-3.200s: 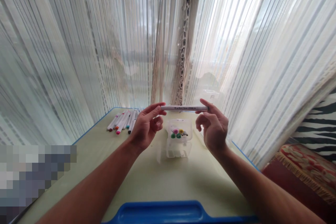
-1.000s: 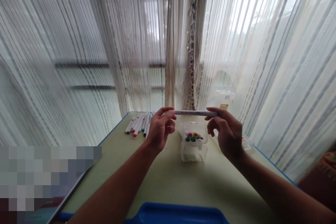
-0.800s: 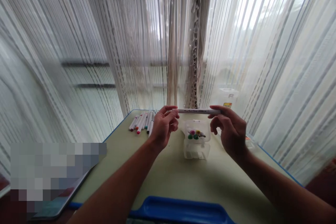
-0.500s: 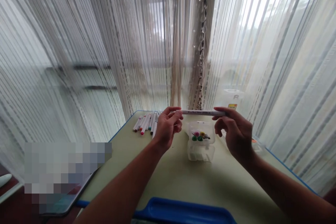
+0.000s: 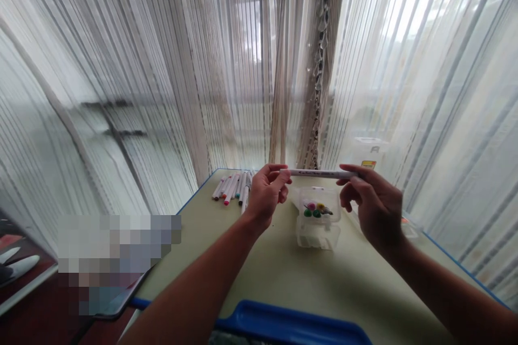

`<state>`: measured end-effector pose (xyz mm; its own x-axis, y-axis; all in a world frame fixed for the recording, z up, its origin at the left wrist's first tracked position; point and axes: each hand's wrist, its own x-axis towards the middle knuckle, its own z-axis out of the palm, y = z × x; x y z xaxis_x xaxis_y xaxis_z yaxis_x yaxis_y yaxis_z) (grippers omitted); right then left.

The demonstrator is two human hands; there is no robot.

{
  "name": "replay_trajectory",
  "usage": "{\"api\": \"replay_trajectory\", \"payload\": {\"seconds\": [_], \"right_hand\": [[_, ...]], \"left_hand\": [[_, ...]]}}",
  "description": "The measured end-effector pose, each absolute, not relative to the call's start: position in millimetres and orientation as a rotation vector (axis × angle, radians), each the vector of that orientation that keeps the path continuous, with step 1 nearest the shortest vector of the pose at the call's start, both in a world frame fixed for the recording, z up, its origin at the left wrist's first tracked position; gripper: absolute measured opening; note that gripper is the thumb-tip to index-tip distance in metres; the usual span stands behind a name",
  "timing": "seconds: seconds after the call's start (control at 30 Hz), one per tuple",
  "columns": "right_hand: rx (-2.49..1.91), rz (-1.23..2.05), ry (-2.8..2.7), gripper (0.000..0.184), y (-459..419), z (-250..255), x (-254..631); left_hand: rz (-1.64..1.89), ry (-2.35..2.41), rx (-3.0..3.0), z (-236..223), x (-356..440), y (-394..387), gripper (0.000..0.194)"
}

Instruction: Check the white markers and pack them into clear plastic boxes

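A white marker pen (image 5: 318,173) is held level above the table, one end in each hand. My left hand (image 5: 265,197) pinches its left end between thumb and fingers. My right hand (image 5: 374,202) pinches its right end the same way. Below the pen stands a clear plastic box (image 5: 318,226) with several markers upright in it, their coloured caps showing. A row of several markers (image 5: 232,188) lies on the table to the left of my left hand.
The pale green table (image 5: 275,275) has a blue edge and a blue handle (image 5: 291,326) at its near side. Striped sheer curtains (image 5: 162,64) hang close behind and around it. A clear lid (image 5: 407,223) lies at the right edge.
The hands keep their hold on the pen. The view has swung to the left, so hands, box and markers sit further right in the frame.
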<state>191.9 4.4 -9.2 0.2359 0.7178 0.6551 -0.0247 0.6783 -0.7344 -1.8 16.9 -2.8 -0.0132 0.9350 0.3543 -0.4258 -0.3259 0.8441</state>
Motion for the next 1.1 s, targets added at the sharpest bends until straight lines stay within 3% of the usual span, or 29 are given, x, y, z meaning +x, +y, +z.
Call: {"api": "replay_trajectory", "payload": {"seconds": [1.1], "right_hand": [[-0.836,0.371,-1.301,0.023,1.4,-8.7,191.7]], "left_hand": [[1.586,0.651,1.19,-4.6,-1.1,19.0,0.031]]}}
